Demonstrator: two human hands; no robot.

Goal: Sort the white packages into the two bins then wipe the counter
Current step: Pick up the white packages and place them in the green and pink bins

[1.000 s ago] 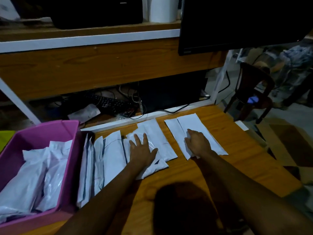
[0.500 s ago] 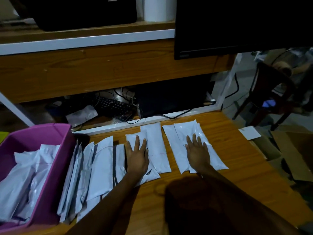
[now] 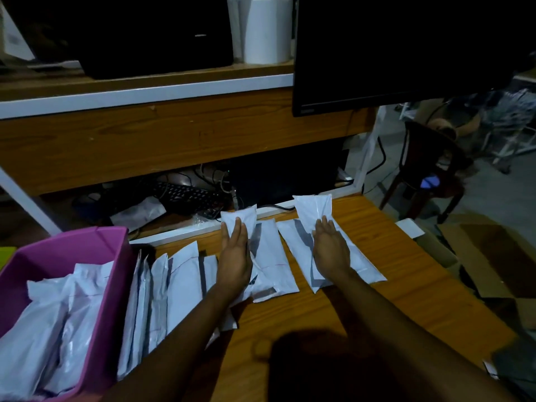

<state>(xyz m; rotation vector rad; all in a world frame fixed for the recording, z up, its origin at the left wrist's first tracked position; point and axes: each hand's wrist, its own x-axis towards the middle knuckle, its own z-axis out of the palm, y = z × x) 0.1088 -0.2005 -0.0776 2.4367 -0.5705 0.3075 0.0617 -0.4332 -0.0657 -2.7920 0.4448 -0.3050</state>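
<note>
Several white packages point(image 3: 182, 280) lie side by side on the wooden counter point(image 3: 377, 314). My left hand point(image 3: 235, 256) holds one white package point(image 3: 242, 217) with its far end tipped up off the counter. In the same way, my right hand point(image 3: 330, 248) grips another white package point(image 3: 313, 207), also raised at its far end. More packages lie under and beside both hands. A pink bin point(image 3: 116, 285) at the left holds several white packages point(image 3: 58, 314). A sliver of a green bin point(image 3: 5, 253) shows at the far left edge.
A dark monitor point(image 3: 406, 53) hangs over the counter's far right. A white paper roll point(image 3: 268, 30) stands on the upper shelf. A keyboard point(image 3: 185, 195) and cables lie under the shelf. A chair point(image 3: 429, 169) and cardboard boxes point(image 3: 493, 256) are beyond the right edge.
Both hands lay flat on packages before; now each has taken hold of a package and lifted its far end off the counter. The view has also come closer.
</note>
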